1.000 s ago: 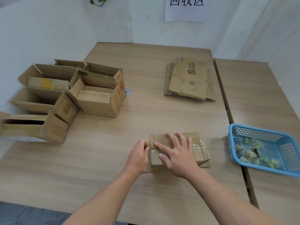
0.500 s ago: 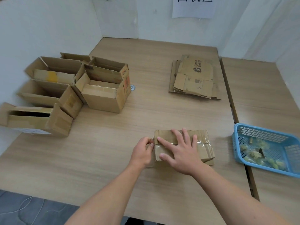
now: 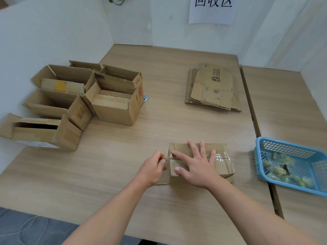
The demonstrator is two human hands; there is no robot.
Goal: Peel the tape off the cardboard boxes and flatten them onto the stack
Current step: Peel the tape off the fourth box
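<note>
Cardboard box (image 3: 221, 163) held down at the near middle of the wooden table (image 3: 123, 165) by both hands.
Right hand (image 3: 196, 167) is laid flat on the box top with fingers spread and straight, so much of the top's left half is covered; left hand (image 3: 153, 167) is curled at the box's left end, thumb and fingers pinched on the clear tape (image 3: 220, 157) there. Blue basket (image 3: 311, 160) with tape scraps (image 3: 276, 172) is set near on the right. Flattened stack (image 3: 212, 87) is seen beyond, well apart. Open boxes (image 3: 115, 101) are clustered far left. Box is closed, creased and wrapped in glossy tape; its long axis runs left-right across the view.
</note>
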